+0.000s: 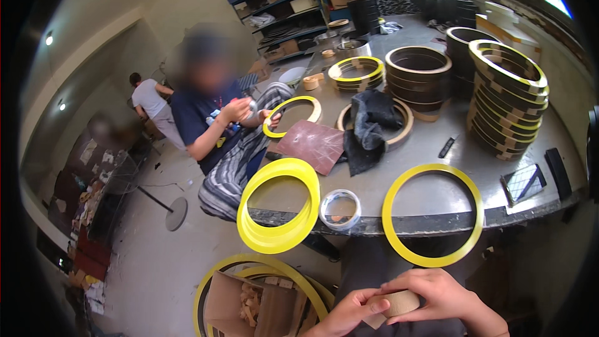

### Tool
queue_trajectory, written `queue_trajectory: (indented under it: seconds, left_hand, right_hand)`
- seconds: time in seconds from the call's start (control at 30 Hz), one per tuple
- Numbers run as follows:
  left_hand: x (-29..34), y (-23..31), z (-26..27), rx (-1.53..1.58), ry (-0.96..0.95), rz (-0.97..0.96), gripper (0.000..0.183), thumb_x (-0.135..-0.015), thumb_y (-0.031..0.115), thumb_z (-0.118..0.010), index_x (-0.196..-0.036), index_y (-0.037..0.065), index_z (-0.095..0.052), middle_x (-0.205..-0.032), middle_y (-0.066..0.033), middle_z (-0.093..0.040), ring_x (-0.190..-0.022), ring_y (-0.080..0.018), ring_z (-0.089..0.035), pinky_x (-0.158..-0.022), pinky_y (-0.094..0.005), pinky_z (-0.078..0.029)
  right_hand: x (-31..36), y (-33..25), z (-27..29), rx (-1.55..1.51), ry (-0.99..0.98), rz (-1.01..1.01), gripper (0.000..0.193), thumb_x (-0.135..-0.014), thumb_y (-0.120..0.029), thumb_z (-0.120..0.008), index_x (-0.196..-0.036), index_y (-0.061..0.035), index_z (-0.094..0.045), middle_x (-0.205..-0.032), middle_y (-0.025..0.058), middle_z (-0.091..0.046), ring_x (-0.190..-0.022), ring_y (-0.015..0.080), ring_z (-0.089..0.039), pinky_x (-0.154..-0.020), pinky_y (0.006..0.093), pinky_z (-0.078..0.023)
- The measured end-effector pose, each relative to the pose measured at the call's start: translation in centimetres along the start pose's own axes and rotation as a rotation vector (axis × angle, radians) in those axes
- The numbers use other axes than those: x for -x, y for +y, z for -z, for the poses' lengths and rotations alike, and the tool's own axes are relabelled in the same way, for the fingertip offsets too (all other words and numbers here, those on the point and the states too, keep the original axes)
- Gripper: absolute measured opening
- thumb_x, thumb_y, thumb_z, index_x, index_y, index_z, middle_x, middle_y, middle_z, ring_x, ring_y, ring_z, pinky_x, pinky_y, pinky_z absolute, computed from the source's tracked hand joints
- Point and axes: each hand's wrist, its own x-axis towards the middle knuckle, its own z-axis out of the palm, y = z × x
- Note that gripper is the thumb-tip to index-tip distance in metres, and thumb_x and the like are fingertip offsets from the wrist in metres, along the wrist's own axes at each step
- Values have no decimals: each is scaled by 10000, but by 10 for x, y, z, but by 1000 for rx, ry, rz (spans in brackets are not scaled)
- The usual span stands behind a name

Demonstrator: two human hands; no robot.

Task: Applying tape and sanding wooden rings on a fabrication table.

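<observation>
Low in front of me, my right hand (440, 296) wraps round a roll of tan paper tape (403, 303). My left hand (354, 313) is closed at the roll's left side, with a short tape end between its thumb and fingers. Just beyond my hands, a yellow ring (390, 212) lies over the table's near edge. To its left, a roll of pale tape (340, 210) sits at the edge. Further left, stacked yellow rings (274, 243) jut out past the edge.
The metal table (368, 196) holds stacked rings (508, 118), a black cloth (372, 128), a brown sheet (312, 145) and a phone-like slab (523, 184). Across, a co-worker (212, 112) holds a yellow ring (315, 111). Below left, a cardboard box (224, 299) stands among large rings.
</observation>
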Motion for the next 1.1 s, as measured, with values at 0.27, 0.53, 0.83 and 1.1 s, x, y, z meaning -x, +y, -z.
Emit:
queue_trajectory:
  seconds: [0.27,0.53,0.83,1.1]
  left_hand:
    - [-10,-12,9,145,-339,268,513,-927,303,-755,-1295,-16,-594,-1164,-54,-667,-1037,-131,-645,-912,-283,-513]
    - [3,-34,-24,378,-376,113,527,-888,303,-783,-1289,10,-608,-1242,-120,-666,-1164,-250,-644,-1043,-403,-499]
    - [2,-34,-8,-475,-133,-63,223,-897,121,-756,-1076,20,-670,-1172,-104,-686,-1136,-227,-641,-1003,-357,-502]
    - [-9,-40,-3,17,-20,-26,96,-940,58,-696,-906,39,-609,-1263,-152,-647,-1141,-204,-617,-975,-358,-480]
  right_hand:
    - [42,-21,-3,300,171,35,408,-812,-450,-799,-997,-106,-680,-800,77,-682,-739,261,-695,-611,350,-538]
    - [62,-43,-24,87,475,63,408,-801,-415,-821,-1016,-95,-688,-806,68,-699,-737,280,-705,-630,334,-551]
    - [103,-27,-44,337,134,-137,462,-884,-331,-762,-1232,-66,-614,-1198,101,-681,-1079,279,-696,-761,341,-606]
    - [92,-9,-34,165,315,-72,474,-885,-261,-774,-1270,-40,-606,-1272,104,-680,-1176,271,-667,-763,333,-612]
